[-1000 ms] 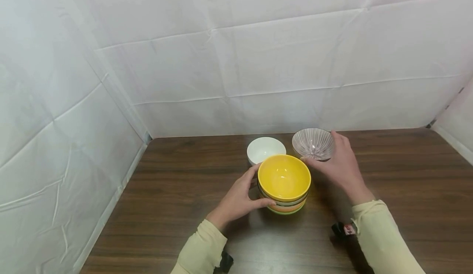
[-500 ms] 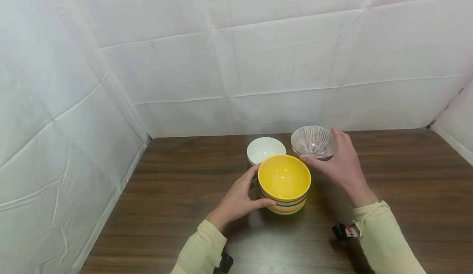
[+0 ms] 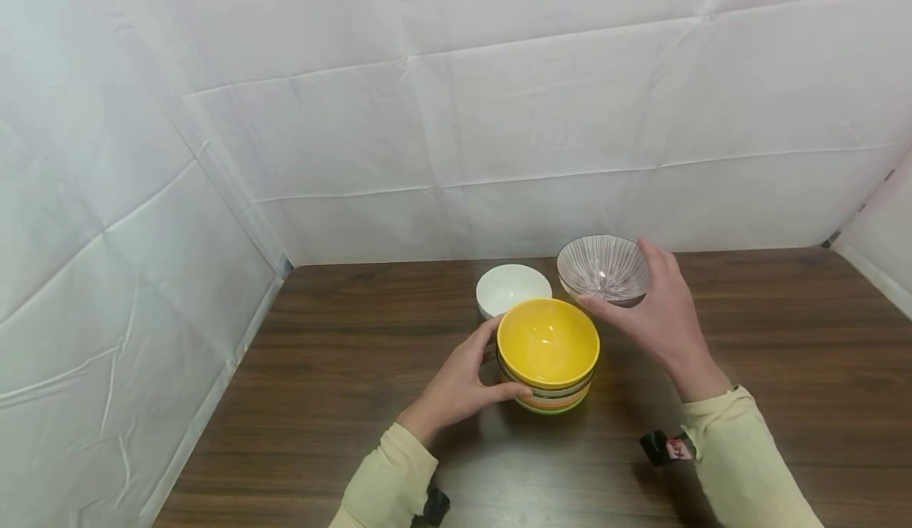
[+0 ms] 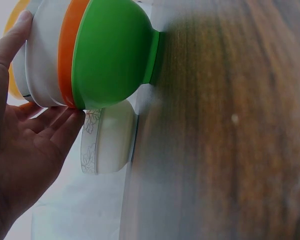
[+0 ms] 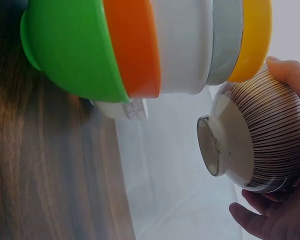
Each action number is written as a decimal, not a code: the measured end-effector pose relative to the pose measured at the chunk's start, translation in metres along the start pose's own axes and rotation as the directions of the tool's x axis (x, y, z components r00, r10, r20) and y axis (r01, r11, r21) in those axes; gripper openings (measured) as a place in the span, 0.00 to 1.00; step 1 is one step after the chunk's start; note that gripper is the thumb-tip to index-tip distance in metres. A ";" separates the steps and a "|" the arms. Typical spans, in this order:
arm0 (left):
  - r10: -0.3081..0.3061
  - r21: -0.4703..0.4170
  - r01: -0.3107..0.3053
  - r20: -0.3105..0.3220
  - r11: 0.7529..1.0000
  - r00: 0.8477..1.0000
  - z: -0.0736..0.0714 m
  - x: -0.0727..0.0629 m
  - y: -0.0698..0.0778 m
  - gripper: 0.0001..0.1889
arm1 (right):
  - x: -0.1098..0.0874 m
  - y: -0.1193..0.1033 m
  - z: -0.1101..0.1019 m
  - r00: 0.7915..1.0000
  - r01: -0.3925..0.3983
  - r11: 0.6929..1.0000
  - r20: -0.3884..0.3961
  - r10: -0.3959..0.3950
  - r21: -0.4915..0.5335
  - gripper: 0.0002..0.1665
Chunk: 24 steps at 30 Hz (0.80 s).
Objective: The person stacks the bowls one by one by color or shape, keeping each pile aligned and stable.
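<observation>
A nested stack of several bowls stands on the table, with a yellow bowl (image 3: 547,342) on top. Below it come a grey bowl (image 5: 227,42), a white one, an orange bowl (image 5: 132,47) and a green bowl (image 4: 110,55) at the bottom. My left hand (image 3: 459,385) holds the stack's left side, thumb at the front and fingers behind. Beyond the stack, my right hand (image 3: 663,322) grips a black-and-white striped bowl (image 3: 602,267) by its right side. The right wrist view shows that bowl's foot (image 5: 210,145) off the table, level with the stack's upper part.
Just behind the stack, a white bowl (image 3: 509,286) sits on the dark wooden table (image 3: 342,377); the left wrist view shows a leaf pattern (image 4: 91,140) on its side. White sheeting (image 3: 513,116) hangs behind the table's far edge and along the left.
My right hand has raised the striped bowl a little, shifting it slightly up and left in the head view. The left hand and the stack have stayed in place.
</observation>
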State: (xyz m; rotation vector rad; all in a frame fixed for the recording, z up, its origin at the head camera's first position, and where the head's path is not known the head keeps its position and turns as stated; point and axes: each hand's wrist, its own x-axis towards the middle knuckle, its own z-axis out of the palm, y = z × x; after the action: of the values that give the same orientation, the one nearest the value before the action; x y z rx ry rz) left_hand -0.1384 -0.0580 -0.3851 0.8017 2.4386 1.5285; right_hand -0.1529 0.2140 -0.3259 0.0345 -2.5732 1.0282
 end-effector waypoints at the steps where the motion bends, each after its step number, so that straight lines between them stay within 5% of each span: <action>1: 0.000 0.001 0.000 -0.001 1.000 1.000 0.000 0.000 0.000 0.48 | 0.000 -0.001 0.000 1.000 0.002 1.000 -0.001 -0.002 0.000 0.68; 24: 0.004 0.004 -0.004 -0.005 1.000 1.000 -0.002 0.001 -0.002 0.48 | -0.012 -0.020 -0.001 0.996 0.072 0.995 -0.063 -0.068 0.066 0.65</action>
State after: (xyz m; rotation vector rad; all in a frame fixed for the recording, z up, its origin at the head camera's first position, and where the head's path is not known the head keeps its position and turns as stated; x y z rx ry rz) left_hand -0.1402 -0.0594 -0.3856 0.8047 2.4462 1.5291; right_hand -0.1387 0.1988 -0.3160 0.1083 -2.4641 1.0736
